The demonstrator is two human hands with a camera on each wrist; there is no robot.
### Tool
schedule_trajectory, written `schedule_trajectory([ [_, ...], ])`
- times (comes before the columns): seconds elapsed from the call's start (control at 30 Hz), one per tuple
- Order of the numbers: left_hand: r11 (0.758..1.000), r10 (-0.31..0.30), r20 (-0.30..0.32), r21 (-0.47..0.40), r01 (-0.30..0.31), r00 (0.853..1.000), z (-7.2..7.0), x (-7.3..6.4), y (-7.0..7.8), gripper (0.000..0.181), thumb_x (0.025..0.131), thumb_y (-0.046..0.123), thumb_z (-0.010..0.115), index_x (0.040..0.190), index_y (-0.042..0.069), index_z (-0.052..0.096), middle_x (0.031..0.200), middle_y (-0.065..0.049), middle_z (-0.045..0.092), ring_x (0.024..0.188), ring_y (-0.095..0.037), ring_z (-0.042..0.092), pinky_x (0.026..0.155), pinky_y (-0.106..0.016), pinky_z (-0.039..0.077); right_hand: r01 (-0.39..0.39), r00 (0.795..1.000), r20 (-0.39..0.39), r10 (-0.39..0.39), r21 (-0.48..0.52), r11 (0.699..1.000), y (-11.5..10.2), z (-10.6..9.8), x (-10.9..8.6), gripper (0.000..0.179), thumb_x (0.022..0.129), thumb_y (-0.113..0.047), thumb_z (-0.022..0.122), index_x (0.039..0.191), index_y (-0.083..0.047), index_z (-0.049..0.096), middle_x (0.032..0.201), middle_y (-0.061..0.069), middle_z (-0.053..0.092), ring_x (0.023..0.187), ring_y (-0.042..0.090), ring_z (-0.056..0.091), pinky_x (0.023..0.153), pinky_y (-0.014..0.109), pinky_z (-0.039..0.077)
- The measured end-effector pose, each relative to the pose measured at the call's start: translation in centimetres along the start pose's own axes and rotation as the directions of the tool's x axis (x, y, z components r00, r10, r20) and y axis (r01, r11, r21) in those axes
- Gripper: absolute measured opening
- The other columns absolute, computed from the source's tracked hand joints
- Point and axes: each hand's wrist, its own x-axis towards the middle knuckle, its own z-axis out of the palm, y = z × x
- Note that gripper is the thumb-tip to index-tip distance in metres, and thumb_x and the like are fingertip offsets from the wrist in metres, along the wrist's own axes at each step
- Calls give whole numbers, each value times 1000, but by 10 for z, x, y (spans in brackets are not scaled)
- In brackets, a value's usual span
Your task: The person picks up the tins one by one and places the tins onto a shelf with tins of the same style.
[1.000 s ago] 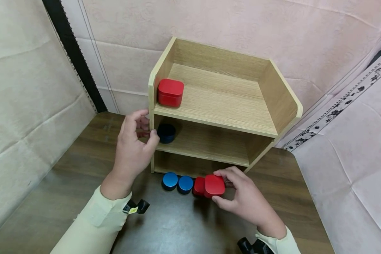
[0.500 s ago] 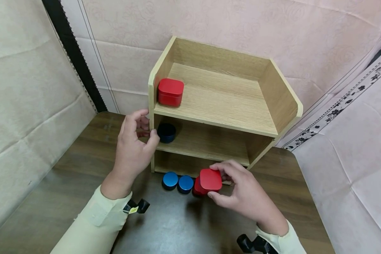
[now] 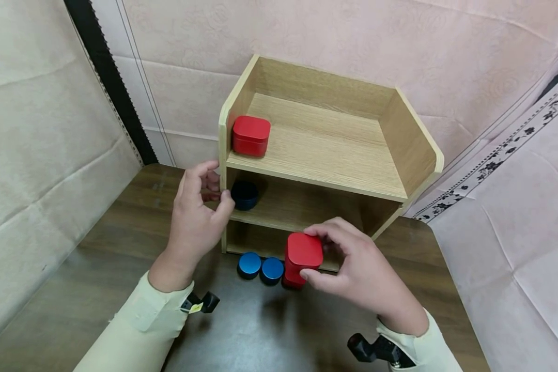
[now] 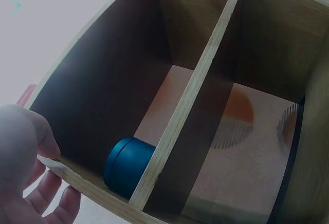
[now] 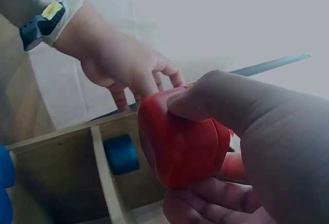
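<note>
My right hand [image 3: 360,271] holds a red rounded-square box [image 3: 305,249] between thumb and fingers, raised in front of the wooden shelf [image 3: 316,155]. In the right wrist view the thumb presses one side of this box [image 5: 177,142], with fingers around the other. My left hand [image 3: 192,227] grips the shelf's left side panel, thumb at the front edge. Near that thumb, a dark blue round tin [image 3: 244,196] stands on the middle level. Another red box [image 3: 251,135] sits at the top level's left end. On the table, a second red box [image 3: 293,280] is partly hidden below the held one.
Two blue-lidded round tins [image 3: 249,265] stand on the table [image 3: 232,330] left of the lower red box, before the shelf's bottom level. Pale cloth [image 3: 330,36] hangs behind and on both sides. The shelf's divider board [image 4: 190,95] separates the middle and bottom levels.
My right hand has lifted the held red box and moved it slightly left, over the other red box on the table. The left hand stays at the shelf's side.
</note>
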Motion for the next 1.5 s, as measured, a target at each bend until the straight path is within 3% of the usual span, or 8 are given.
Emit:
schedule_trajectory([
  [0.37, 1000, 14, -15, 19, -13, 1000, 1, 0, -1, 56, 100, -2, 70, 152, 7, 53, 125, -17, 63, 107, -20, 64, 88, -42, 64, 25, 1000, -11, -26, -63, 998, -18, -19, 16, 60, 82, -26, 102, 134, -31, 73, 122, -19, 68, 102, 5, 68, 86, 26, 63],
  [0.57, 999, 30, -22, 21, -29, 999, 1, -1, -1, 56, 100, -1, 71, 152, 7, 53, 125, -18, 62, 106, -19, 65, 88, -34, 62, 32, 999, -17, -33, -29, 999, -29, -29, 27, 55, 85, -26, 100, 134, -25, 75, 124, -13, 71, 103, 6, 72, 93, 26, 65],
  [0.9, 999, 27, -15, 22, -27, 1000, 2, -1, -1, 57, 100, 0, 71, 153, 8, 53, 126, -18, 62, 107, -19, 65, 88, -28, 61, 59, 997, -51, -64, -99, 993, -47, -50, 50, 55, 85, -23, 99, 135, -19, 77, 121, -8, 74, 101, 9, 69, 85, 20, 60],
  [1.3, 999, 38, -24, 13, -37, 999, 2, 0, -1, 58, 99, -3, 69, 153, 7, 52, 125, -18, 62, 106, -21, 64, 88, -34, 62, -64, 997, -46, 63, -22, 998, -60, -68, 84, 54, 88, -21, 97, 137, -17, 76, 127, -6, 76, 104, 13, 76, 95, 28, 66],
  [1.5, 1000, 30, -19, 6, -30, 999, 2, -1, -1, 57, 99, -4, 68, 153, 6, 52, 126, -18, 62, 107, -21, 64, 88, -41, 63, -139, 990, -26, 138, -27, 990, -63, -77, 104, 55, 91, -28, 95, 141, -18, 74, 129, -1, 77, 108, 18, 76, 96, 30, 65],
])
